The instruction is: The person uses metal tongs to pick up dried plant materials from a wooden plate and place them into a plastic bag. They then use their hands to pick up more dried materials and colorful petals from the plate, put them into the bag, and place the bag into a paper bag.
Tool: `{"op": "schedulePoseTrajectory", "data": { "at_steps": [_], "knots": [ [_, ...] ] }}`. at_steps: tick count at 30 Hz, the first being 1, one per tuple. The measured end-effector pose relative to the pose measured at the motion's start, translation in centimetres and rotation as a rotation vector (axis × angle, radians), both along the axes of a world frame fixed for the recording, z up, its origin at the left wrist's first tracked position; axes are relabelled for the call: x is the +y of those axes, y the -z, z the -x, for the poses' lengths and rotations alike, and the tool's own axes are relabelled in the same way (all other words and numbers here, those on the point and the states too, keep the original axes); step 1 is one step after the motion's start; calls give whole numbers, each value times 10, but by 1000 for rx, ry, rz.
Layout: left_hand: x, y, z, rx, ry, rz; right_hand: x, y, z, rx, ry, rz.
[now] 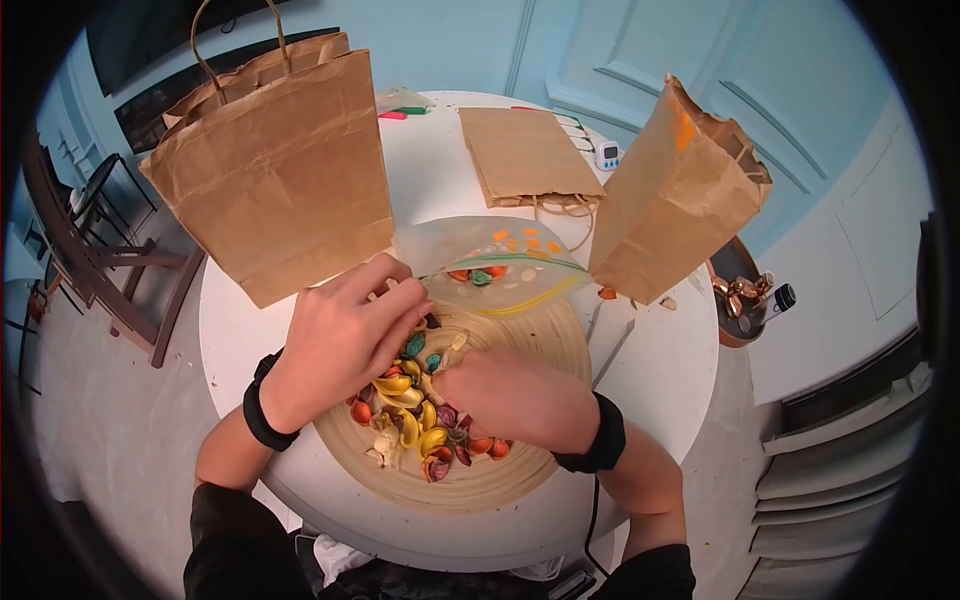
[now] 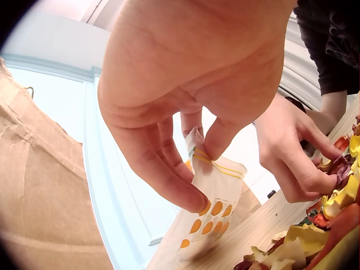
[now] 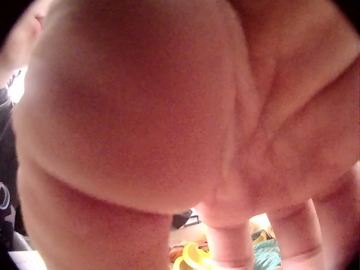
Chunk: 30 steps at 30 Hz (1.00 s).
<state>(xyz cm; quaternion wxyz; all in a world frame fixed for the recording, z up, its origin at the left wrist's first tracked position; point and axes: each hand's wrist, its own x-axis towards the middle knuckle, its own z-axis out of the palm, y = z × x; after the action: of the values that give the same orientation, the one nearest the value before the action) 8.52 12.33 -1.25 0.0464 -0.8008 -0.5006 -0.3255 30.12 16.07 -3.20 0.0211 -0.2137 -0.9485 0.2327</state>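
My left hand [image 1: 350, 325] pinches the edge of a clear zip bag [image 1: 455, 245] between thumb and fingers. The bag has orange dots, a green and yellow seal, and a few dried petals inside. In the left wrist view the bag [image 2: 216, 225] hangs below my fingers. My right hand [image 1: 515, 395] reaches into a pile of dried petals [image 1: 405, 425] in yellow, red, purple and green. Its thumb and fingertips close around a purple dried petal [image 2: 341, 169] in the left wrist view. A round woven mat [image 1: 545, 350] lies under the pile.
Upright brown paper bags stand at left [image 1: 280, 180] and right [image 1: 670, 200]. A folded paper bag [image 1: 525, 155] lies at the back near a small white timer [image 1: 607, 154]. Loose petals lie by the right bag on the white table [image 1: 665, 360]. A brown tray [image 1: 735, 325] sits beyond the right edge.
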Motion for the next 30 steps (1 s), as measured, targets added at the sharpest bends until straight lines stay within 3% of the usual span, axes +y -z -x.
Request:
{"op": "schedulePoseTrajectory", "data": {
  "at_steps": [11, 17, 23, 30],
  "knots": [
    [4, 5, 1, 32, 33, -85, 12, 11, -5, 271, 37, -36],
    [3, 5, 1, 36, 36, -73, 18, -5, 3, 216, 34, -25],
    [3, 6, 2, 31, 40, -82, 16, -26, 8, 9, 54, 36],
    [3, 7, 1, 45, 25, -58, 16, -26, 8, 42, 32, -24]
  ]
}}
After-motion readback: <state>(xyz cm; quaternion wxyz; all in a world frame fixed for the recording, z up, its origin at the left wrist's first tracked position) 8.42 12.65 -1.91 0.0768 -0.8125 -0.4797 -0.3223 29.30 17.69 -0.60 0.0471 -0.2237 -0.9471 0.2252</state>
